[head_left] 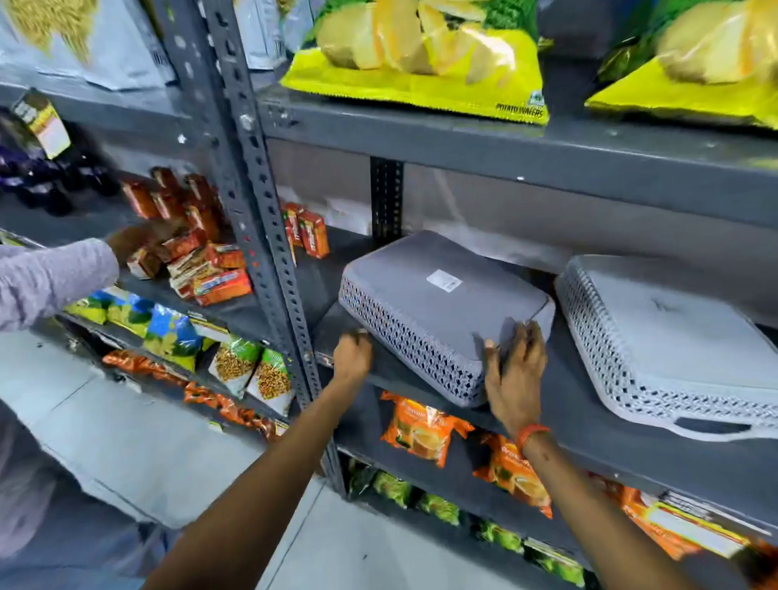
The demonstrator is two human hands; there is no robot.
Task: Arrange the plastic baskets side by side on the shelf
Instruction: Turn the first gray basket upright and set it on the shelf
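Two plastic baskets lie upside down on the grey metal shelf (pixel 572 403). The darker grey basket (pixel 440 302), with a white label on its base, sits on the left. The lighter grey basket (pixel 684 350) rests to its right, a small gap between them. My left hand (pixel 353 355) grips the dark basket's near left corner. My right hand (pixel 516 378) is pressed on its near right corner, fingers spread over the edge.
A perforated upright post (pixel 260 202) stands left of the basket. Yellow chip bags (pixel 418 60) lie on the shelf above. Orange snack packs (pixel 420 426) fill the shelf below. Another person's sleeved arm (pixel 43 285) reaches toward red packets (pixel 201 266) on the left shelf.
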